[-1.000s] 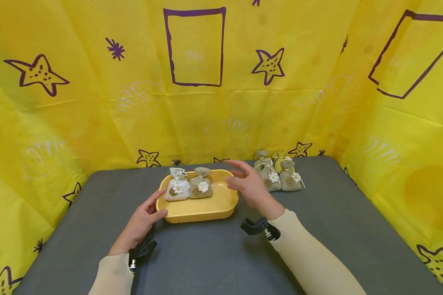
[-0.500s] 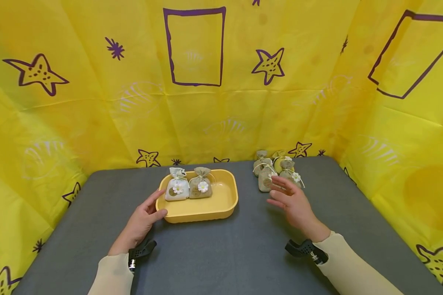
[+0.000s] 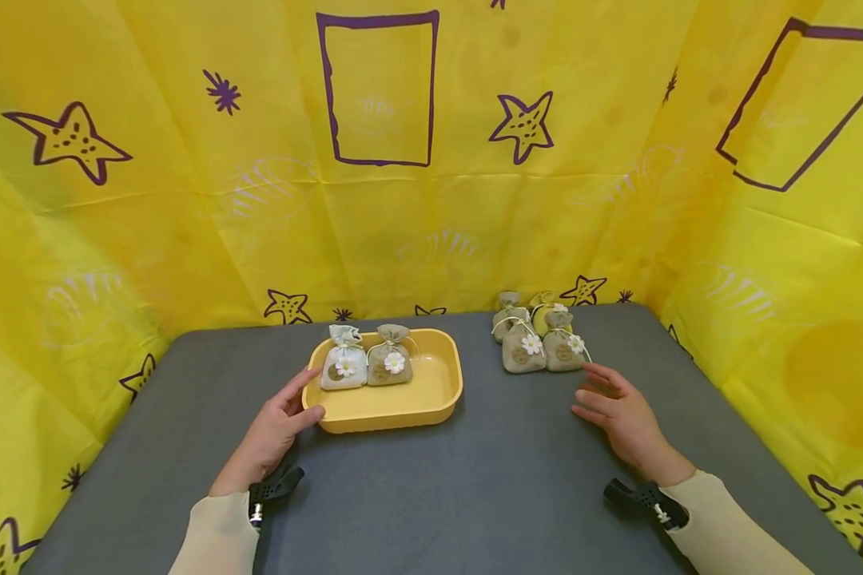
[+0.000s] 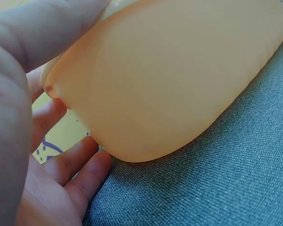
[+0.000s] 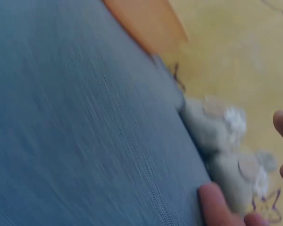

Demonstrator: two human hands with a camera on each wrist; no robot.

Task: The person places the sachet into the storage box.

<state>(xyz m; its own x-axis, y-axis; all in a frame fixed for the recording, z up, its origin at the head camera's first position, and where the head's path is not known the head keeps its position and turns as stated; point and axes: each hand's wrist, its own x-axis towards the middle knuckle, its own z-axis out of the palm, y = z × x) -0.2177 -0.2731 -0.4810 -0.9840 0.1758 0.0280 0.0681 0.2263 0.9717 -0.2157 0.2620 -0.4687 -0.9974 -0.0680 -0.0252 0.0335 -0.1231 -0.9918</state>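
My left hand (image 3: 276,427) holds the left end of a yellow plastic tray (image 3: 435,383). In the left wrist view, the thumb lies along the tray's rim and the fingertips touch its outer wall (image 4: 155,94). Two drawstring sachets stand side by side at the tray's back left: a white one (image 3: 334,355) and a brown one (image 3: 381,355), each with a white flower. My right hand (image 3: 629,415) hovers with loose fingers and nothing in them, right of and nearer than a group of sachets; a brownish-grey one (image 3: 564,339) is closest.
That group on the table's back right also includes another greyish sachet (image 3: 521,351), a yellow one (image 3: 541,322) and one behind (image 3: 503,317). A grey cloth covers the table (image 3: 431,495). Yellow patterned curtains (image 3: 431,224) hang at the back and sides.
My right hand has moved from above the tray's right end, past the front of the sachet group, to the right and nearer. Left hand, tray and sachets have stayed put.
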